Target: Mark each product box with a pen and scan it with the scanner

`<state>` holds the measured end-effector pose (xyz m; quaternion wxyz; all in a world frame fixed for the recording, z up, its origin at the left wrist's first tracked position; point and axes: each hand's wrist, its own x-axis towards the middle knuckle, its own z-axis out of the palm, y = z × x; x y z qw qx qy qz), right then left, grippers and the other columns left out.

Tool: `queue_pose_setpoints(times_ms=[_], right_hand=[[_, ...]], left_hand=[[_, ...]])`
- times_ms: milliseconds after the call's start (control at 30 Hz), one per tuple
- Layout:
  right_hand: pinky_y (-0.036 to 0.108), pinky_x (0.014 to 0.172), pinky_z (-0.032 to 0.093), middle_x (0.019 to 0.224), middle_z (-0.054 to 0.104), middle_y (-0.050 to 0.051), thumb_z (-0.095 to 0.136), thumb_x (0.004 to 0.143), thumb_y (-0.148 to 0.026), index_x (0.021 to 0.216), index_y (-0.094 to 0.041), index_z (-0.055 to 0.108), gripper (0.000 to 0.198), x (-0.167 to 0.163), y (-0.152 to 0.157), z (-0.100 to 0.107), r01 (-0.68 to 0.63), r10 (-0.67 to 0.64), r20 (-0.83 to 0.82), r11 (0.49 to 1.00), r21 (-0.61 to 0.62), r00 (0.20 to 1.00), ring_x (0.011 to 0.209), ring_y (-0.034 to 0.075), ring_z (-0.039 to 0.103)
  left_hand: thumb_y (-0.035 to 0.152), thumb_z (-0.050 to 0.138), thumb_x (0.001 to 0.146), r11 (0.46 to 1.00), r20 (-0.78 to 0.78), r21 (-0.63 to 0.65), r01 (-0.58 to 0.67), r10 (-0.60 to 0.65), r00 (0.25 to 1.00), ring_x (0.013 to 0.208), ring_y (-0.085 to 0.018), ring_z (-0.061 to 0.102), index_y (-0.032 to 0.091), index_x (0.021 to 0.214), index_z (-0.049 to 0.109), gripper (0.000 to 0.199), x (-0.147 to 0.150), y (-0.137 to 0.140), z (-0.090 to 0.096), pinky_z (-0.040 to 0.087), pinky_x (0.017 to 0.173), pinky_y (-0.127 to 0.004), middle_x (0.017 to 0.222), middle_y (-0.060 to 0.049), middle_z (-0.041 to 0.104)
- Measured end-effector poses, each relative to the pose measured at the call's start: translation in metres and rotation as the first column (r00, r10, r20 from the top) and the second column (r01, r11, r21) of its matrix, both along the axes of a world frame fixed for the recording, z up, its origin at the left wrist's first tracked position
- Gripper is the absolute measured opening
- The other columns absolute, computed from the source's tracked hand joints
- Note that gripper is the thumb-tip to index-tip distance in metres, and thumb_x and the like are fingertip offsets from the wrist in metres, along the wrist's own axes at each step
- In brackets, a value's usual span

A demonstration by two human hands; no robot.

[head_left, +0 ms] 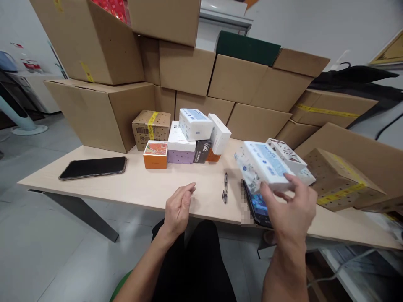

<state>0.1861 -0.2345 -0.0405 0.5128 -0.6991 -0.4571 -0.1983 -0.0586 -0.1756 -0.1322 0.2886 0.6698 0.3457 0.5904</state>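
My right hand (291,205) grips a white and blue tissue pack (264,163) by its near right end, with thumb and fingers on either side. The pack is held up above the right part of the table, over a dark device with a lit screen (258,205). Behind it sits a white box with dark print (287,153), partly hidden. My left hand (179,205) hovers by the table's front edge, holding nothing, its fingers loosely extended and side by side. Between the hands lies a pen (226,188).
A similar tissue pack (195,124) rests on a white and purple box (181,144). Beside them are an orange box (155,155) and a white box (219,133). A black phone (93,167) lies at left. Cardboard boxes (189,67) wall the back; another carton (344,180) stands at right.
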Motion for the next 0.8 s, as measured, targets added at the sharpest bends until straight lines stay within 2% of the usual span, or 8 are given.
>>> queue_pose_setpoints(times_ms=[133,233,333,400,500,567,667,800], right_hand=[[0.048,0.097,0.043,0.110,0.054,0.017,0.070,0.074,-0.043,0.125,-0.010,0.062,0.061,0.048,0.054,0.005,0.075,-0.047,0.137,0.974,-0.214,0.990,0.113,0.032,0.049],[0.052,0.094,0.040,0.120,0.048,0.024,0.065,0.080,-0.041,0.123,-0.006,0.061,0.056,0.062,0.086,0.000,0.189,-0.072,0.283,0.891,-0.413,0.956,0.113,0.036,0.046],[0.052,0.087,0.040,0.129,0.043,0.031,0.060,0.085,-0.039,0.112,-0.004,0.064,0.045,0.056,0.098,0.003,0.278,-0.069,0.391,0.816,-0.508,0.918,0.116,0.042,0.042],[0.051,0.088,0.041,0.126,0.049,0.028,0.058,0.087,-0.041,0.113,-0.006,0.064,0.044,0.044,0.103,0.012,0.201,0.005,0.374,0.837,-0.509,0.928,0.114,0.039,0.046],[0.047,0.090,0.043,0.112,0.060,0.018,0.052,0.089,-0.052,0.126,-0.010,0.056,0.055,0.018,0.115,0.032,-0.113,0.216,0.186,0.887,-0.447,0.958,0.099,0.029,0.057],[0.045,0.088,0.045,0.108,0.063,0.016,0.051,0.088,-0.060,0.128,-0.011,0.053,0.063,-0.002,0.129,0.042,-0.268,0.320,0.062,0.872,-0.410,0.945,0.095,0.027,0.059],[0.046,0.087,0.046,0.107,0.064,0.017,0.055,0.085,-0.061,0.124,-0.010,0.052,0.063,-0.026,0.154,0.049,-0.327,0.354,-0.017,0.843,-0.427,0.935,0.096,0.028,0.060],[0.044,0.083,0.048,0.100,0.066,0.019,0.056,0.086,-0.043,0.112,-0.008,0.054,0.043,-0.036,0.170,0.051,-0.288,0.285,-0.073,0.853,-0.434,0.956,0.089,0.027,0.062]], left_hand=[[0.028,0.041,0.102,0.999,-0.104,0.033,-0.003,0.007,0.995,0.097,-0.018,0.070,0.018,0.124,0.064,0.033,0.002,-0.001,0.001,0.056,0.087,-0.032,0.109,-0.009,0.071],[0.027,0.041,0.101,0.999,-0.146,0.051,-0.016,0.023,0.989,0.096,-0.018,0.070,0.017,0.121,0.065,0.032,0.001,-0.001,0.002,0.056,0.086,-0.031,0.106,-0.009,0.072],[0.028,0.041,0.101,0.997,-0.187,0.071,-0.033,0.046,0.981,0.096,-0.018,0.070,0.017,0.118,0.066,0.032,0.001,-0.001,0.005,0.057,0.085,-0.031,0.103,-0.009,0.073],[0.028,0.041,0.101,0.997,-0.208,0.073,-0.035,0.050,0.977,0.096,-0.018,0.070,0.017,0.116,0.067,0.032,0.002,-0.001,0.006,0.057,0.085,-0.031,0.102,-0.009,0.074],[0.028,0.041,0.101,0.998,-0.222,0.064,-0.030,0.043,0.974,0.095,-0.018,0.071,0.017,0.114,0.068,0.032,0.003,0.000,0.007,0.057,0.086,-0.030,0.101,-0.008,0.074],[0.028,0.041,0.101,0.998,-0.223,0.055,-0.031,0.043,0.974,0.095,-0.018,0.071,0.018,0.114,0.068,0.032,0.003,0.001,0.006,0.057,0.086,-0.030,0.101,-0.008,0.074],[0.029,0.041,0.101,0.999,-0.218,0.046,-0.029,0.038,0.975,0.094,-0.018,0.071,0.018,0.113,0.068,0.031,0.001,0.001,0.004,0.057,0.084,-0.030,0.101,-0.008,0.074],[0.030,0.041,0.101,0.999,-0.214,0.038,-0.027,0.034,0.976,0.092,-0.018,0.071,0.018,0.111,0.069,0.032,-0.003,0.001,0.005,0.056,0.083,-0.030,0.098,-0.008,0.074]])
